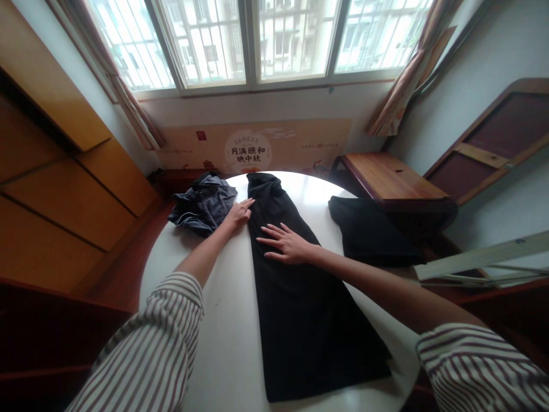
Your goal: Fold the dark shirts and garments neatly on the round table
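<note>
A long black garment, which looks like trousers folded lengthwise [300, 320], lies flat on a white round table [223, 343]. My right hand [288, 245] rests on its upper part with the fingers spread and the palm down. At the garment's left edge, near its far end, my left hand [241, 215] touches the cloth with fingers stretched forward; part of its fingers is hard to make out. Just left of that hand sits a crumpled dark grey garment [206, 203]. A folded black cloth [373, 232] lies at the table's right edge.
Beyond the table, a wooden desk or bench [392, 174] stands at the right, near a leaning framed panel [480, 143]. Wooden cabinets [64, 194] line the left. A printed cardboard sheet [283, 143] stands below the barred windows [295, 40].
</note>
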